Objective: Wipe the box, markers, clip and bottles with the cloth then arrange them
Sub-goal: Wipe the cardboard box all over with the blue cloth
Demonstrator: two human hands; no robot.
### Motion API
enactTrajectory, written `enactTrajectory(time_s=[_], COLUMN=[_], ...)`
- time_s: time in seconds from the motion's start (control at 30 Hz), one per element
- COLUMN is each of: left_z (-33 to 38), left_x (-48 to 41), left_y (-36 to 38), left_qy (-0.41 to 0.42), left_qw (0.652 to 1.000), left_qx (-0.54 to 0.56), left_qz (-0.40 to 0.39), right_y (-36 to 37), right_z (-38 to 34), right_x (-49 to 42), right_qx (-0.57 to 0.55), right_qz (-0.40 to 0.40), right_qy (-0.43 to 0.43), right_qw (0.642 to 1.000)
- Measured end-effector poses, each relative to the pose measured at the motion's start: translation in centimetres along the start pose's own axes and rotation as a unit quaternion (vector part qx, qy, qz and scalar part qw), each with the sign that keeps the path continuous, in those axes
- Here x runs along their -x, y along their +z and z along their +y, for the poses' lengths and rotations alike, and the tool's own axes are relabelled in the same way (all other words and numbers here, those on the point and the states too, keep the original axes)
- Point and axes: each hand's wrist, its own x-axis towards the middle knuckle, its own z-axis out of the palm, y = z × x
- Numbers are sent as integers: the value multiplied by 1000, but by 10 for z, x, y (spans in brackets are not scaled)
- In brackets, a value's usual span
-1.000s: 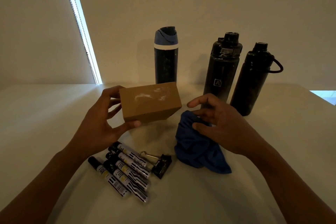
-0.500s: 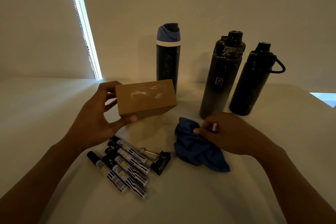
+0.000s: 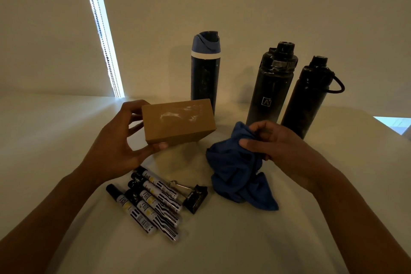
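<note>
My left hand (image 3: 115, 142) holds a brown cardboard box (image 3: 178, 121) above the table, thumb under its near edge and fingers behind its left end; white smudges mark its top. My right hand (image 3: 280, 142) pinches the crumpled blue cloth (image 3: 235, 171), whose top is lifted while its lower folds lie on the table. Several black-capped markers (image 3: 151, 202) lie side by side near me, a black binder clip (image 3: 195, 198) just right of them. Three dark bottles stand at the back: a blue-lidded bottle (image 3: 205, 69), a bottle with a logo (image 3: 271, 87) and a bottle with a loop handle (image 3: 307, 98).
The white table (image 3: 55, 140) runs back to a pale wall. A bright window strip with a bead chain (image 3: 104, 35) stands at the back left. The table's right corner edge (image 3: 382, 122) shows at the far right.
My right hand has closed on the cloth and raised its top off the table. The box stays held in my left hand, shifted little.
</note>
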Motion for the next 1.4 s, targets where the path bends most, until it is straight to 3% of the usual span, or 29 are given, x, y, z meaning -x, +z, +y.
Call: enactTrajectory(time_s=[0.17,0.27,0.37,0.43,0.6,0.83,1.0,1.1,1.17,1.27,1.33,1.4], left_z=[1,2,1,0,1,0,3,3,3,4,4,4], left_x=[1,0,0,-1,-1,-1,-1,-1,-1,-1,-1,-1], left_y=[-1,0,-1,-2,-3,-6,-5,-6,-7,-7,-7,-7], left_qy=[3,9,10,9,12,18,24,27,29,30,30,27], left_qw=[1000,1000,1000,1000,1000,1000,999,999,999,999,999,999], left_qx=[2,5,9,6,5,-4,-3,-6,-9,-10,-10,-7], left_qz=[-2,-7,-10,-10,-6,-17,-23,-23,-21,-19,-21,-23], right_y=[-5,-1,8,13,13,35,56,53,42,28,22,17], right_z=[7,6,-1,-4,-1,-16,-5,0,2,3,3,2], right_x=[-4,-5,-3,-1,3,13,13,11,7,2,3,4], right_qx=[-107,-124,34,110,107,48,52,83,161,304,368,406], right_qz=[-33,23,101,139,18,172,200,249,236,126,40,3], right_qy=[95,49,-72,-89,28,-184,-203,-169,-120,-1,87,132], right_qw=[989,991,992,980,994,967,957,950,951,944,925,904])
